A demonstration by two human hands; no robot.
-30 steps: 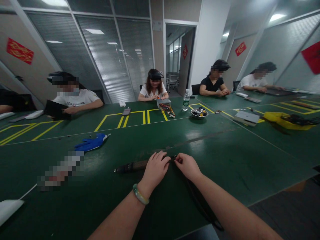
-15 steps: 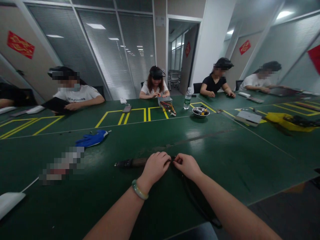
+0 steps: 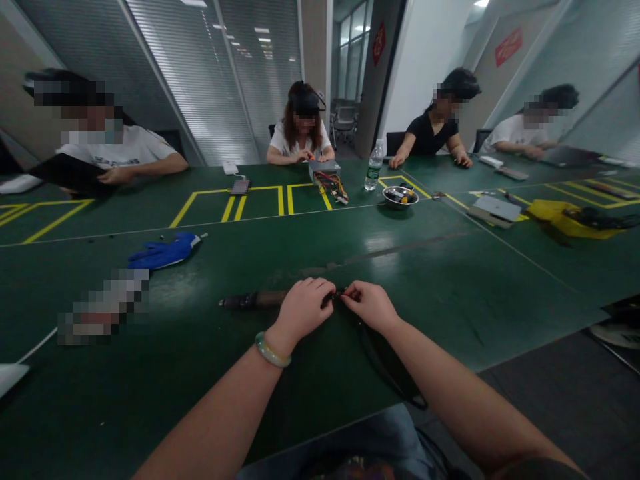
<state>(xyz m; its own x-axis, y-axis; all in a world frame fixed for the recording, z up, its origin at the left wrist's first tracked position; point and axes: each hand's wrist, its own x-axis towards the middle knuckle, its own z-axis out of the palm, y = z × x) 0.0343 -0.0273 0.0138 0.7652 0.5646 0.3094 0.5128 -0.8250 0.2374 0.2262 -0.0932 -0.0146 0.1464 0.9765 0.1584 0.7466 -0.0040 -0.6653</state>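
An electric screwdriver (image 3: 245, 300) with a dark tip and brownish body lies on the green table, its tip pointing left. My left hand (image 3: 306, 308) is closed around its rear end, which the fingers partly hide. Just to the right, my right hand (image 3: 371, 307) pinches the screwdriver's cable (image 3: 383, 370) close to where it meets the tool. The fingertips of both hands nearly touch. From there the black cable curves down under my right forearm to the table's front edge.
On the left lie a blue glove (image 3: 165, 252) and a blurred-out object (image 3: 107, 307). Farther off are a metal bowl (image 3: 400, 204) of small parts, a water bottle (image 3: 373, 170), a grey box (image 3: 324, 170) with coloured wires and a yellow bag (image 3: 560, 217). Several people sit opposite.
My view has tipped downward and turned slightly, so the scene sits higher in the picture. Both hands keep their place at the screwdriver's rear end, with only small finger movement.
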